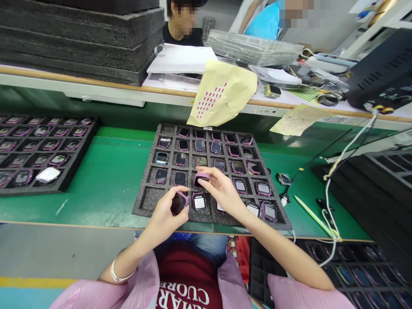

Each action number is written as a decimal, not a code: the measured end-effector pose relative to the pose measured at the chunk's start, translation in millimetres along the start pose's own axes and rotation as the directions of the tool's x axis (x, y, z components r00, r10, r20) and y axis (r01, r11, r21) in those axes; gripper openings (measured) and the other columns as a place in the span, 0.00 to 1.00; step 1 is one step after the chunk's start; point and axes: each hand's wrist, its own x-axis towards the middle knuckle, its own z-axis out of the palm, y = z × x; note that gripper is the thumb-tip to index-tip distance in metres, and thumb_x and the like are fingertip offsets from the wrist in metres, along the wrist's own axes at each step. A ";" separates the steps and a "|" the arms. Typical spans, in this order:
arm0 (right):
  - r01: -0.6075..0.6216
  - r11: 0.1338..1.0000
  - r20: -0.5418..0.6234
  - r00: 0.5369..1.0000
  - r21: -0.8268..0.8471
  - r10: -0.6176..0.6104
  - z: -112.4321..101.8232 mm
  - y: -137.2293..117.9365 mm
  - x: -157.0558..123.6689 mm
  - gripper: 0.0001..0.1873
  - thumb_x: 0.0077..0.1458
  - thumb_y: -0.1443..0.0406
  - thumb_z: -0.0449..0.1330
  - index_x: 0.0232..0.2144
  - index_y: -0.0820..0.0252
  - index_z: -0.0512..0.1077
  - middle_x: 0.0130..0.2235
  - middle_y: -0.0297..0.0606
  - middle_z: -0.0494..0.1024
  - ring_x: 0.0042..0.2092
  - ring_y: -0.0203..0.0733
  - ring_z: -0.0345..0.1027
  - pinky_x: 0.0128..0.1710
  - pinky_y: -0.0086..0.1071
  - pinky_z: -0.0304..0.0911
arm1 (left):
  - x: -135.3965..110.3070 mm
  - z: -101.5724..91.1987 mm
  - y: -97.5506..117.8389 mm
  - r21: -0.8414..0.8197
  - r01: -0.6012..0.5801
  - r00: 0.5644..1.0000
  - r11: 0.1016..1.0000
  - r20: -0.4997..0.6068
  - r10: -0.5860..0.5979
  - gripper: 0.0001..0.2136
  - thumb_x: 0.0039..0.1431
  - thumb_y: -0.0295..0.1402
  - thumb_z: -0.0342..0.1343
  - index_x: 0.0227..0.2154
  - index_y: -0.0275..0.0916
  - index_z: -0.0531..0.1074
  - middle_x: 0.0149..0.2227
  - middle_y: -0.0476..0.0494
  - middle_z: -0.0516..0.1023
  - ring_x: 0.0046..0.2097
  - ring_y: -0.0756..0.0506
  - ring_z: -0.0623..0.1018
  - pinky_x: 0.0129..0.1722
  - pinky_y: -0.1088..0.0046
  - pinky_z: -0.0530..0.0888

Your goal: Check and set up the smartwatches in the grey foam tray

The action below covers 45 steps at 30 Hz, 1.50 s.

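A black foam tray [151,201] with square pockets lies in front of me, most pockets holding a small smartwatch body without a strap. Between the thumb and fingers of my left hand [169,210] is a purple-cased smartwatch [179,202] with a dark screen, held tilted over the tray's front row. My right hand [222,191] pinches another purple smartwatch [201,179] at a pocket in the row behind; whether it still rests in the pocket I cannot tell. Nearby, a smartwatch [199,201] in the front row shows a lit white screen.
A second watch tray [77,159] lies at the left, a white object [48,174] on its corner. Right of my tray are a loose watch [283,179], a green pen-like stick [313,216] and white cables [328,193]. Stacked black foam [80,38] stands on the shelf; two people are beyond.
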 end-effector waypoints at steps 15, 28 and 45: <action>-0.378 0.506 0.275 0.923 0.775 0.268 -1.8 -6.9 -33.1 0.24 0.58 0.62 0.62 0.56 0.55 0.64 0.49 0.47 0.76 0.48 0.50 0.73 0.52 0.47 0.63 | 5.2 3.5 4.0 -0.205 0.074 0.997 0.976 0.004 -0.075 0.23 0.56 0.30 0.56 0.55 0.39 0.62 0.39 0.45 0.70 0.35 0.48 0.72 0.37 0.73 0.70; -0.314 0.508 0.222 0.946 0.802 0.235 1.7 6.1 -33.9 0.22 0.46 0.61 0.70 0.46 0.53 0.74 0.40 0.40 0.80 0.41 0.46 0.75 0.50 0.44 0.64 | 4.5 3.6 12.2 -0.276 0.100 0.995 0.956 0.052 -0.089 0.21 0.55 0.28 0.57 0.52 0.42 0.63 0.37 0.48 0.68 0.31 0.51 0.68 0.31 0.76 0.68; -0.332 0.542 0.205 0.937 0.772 0.283 -2.1 5.1 -40.2 0.21 0.41 0.62 0.72 0.42 0.54 0.77 0.38 0.41 0.82 0.41 0.50 0.76 0.48 0.46 0.67 | 3.5 3.1 7.8 -0.120 0.039 0.995 0.992 0.094 -0.028 0.15 0.54 0.25 0.52 0.46 0.40 0.66 0.39 0.47 0.71 0.39 0.46 0.71 0.39 0.74 0.68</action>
